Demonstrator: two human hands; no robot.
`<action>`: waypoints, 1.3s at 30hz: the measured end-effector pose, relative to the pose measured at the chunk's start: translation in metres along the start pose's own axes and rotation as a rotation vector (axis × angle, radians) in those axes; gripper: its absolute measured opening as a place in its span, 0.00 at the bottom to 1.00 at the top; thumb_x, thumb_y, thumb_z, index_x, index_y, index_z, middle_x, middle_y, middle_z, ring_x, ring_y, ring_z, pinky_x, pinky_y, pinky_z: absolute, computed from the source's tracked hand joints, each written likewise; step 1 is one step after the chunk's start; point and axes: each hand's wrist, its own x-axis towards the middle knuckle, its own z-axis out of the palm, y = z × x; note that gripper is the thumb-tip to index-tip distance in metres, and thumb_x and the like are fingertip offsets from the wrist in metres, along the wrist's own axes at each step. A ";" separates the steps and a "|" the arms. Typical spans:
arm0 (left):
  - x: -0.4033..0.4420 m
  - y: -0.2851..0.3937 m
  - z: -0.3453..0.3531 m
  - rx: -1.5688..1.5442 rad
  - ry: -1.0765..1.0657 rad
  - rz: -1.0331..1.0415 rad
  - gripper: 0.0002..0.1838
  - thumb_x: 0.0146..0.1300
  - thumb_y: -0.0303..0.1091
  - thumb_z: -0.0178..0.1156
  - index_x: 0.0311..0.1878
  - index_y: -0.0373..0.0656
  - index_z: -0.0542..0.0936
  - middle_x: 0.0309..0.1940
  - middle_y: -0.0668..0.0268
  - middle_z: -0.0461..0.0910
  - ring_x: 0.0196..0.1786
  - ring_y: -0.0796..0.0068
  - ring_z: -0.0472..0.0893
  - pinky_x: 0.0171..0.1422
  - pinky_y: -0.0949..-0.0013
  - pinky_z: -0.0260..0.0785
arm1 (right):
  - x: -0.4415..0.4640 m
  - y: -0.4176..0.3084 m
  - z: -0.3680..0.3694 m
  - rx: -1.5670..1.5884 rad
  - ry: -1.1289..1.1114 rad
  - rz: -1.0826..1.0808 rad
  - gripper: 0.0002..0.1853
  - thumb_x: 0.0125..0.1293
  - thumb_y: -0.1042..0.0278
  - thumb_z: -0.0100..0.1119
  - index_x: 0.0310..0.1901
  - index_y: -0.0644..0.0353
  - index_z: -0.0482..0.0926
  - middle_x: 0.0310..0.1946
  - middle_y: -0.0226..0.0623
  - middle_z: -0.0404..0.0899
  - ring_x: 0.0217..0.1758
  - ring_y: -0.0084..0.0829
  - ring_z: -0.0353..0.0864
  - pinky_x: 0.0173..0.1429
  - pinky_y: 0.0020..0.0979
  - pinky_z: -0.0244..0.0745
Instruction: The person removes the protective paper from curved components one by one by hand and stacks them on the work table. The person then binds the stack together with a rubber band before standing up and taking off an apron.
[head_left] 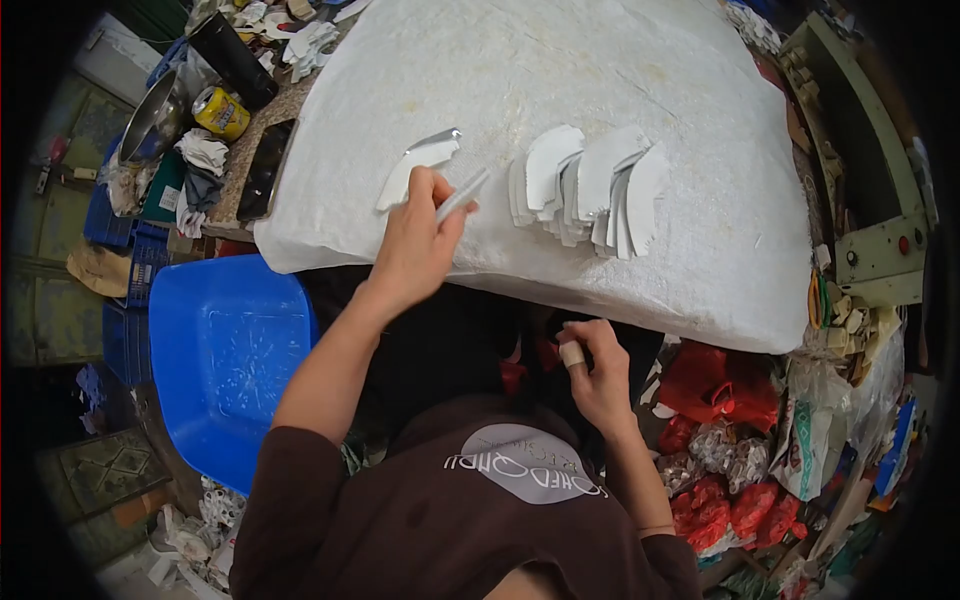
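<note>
My left hand (418, 245) is over the near left part of the white-covered table (440, 60). Its fingers are closed round a slim, pale, pen-like stick (463, 194) whose exact kind I cannot make out. Just beyond the fingertips lies a curved white piece (420, 165) with a shiny silver edge. To the right, several similar curved white pieces (548, 170) stand in overlapping stacks. My right hand (602, 380) is below the table edge, over my lap, with its fingers curled together. A tan wrap (572, 357) sits around one digit; whatever the fingers grip is hidden.
A blue plastic tub (230, 370) stands left of my arm. A dark phone (267, 170), a yellow can (220, 113) and a metal bowl (155, 118) are at the table's left. Red bags (720, 390) lie at the lower right, below a green machine frame (880, 255).
</note>
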 end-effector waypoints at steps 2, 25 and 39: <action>-0.026 0.019 0.009 -0.228 -0.085 -0.099 0.10 0.61 0.22 0.50 0.45 0.36 0.64 0.30 0.55 0.77 0.30 0.57 0.78 0.36 0.62 0.70 | 0.006 -0.017 -0.006 0.191 0.042 0.030 0.11 0.61 0.81 0.52 0.46 0.64 0.73 0.31 0.37 0.76 0.32 0.25 0.76 0.39 0.23 0.70; -0.084 0.042 0.052 -0.169 -0.342 0.202 0.28 0.56 0.19 0.51 0.63 0.32 0.64 0.42 0.52 0.73 0.40 0.57 0.75 0.45 0.64 0.70 | 0.023 -0.028 -0.011 0.829 -0.136 0.304 0.05 0.61 0.75 0.52 0.37 0.68 0.72 0.27 0.33 0.74 0.29 0.20 0.72 0.33 0.22 0.68; -0.084 0.038 0.070 -0.485 -0.246 -0.176 0.15 0.69 0.32 0.45 0.54 0.35 0.73 0.25 0.70 0.75 0.23 0.85 0.70 0.29 0.79 0.64 | 0.018 -0.024 0.008 0.274 0.071 0.007 0.08 0.50 0.78 0.56 0.35 0.63 0.72 0.27 0.36 0.70 0.30 0.31 0.71 0.36 0.28 0.65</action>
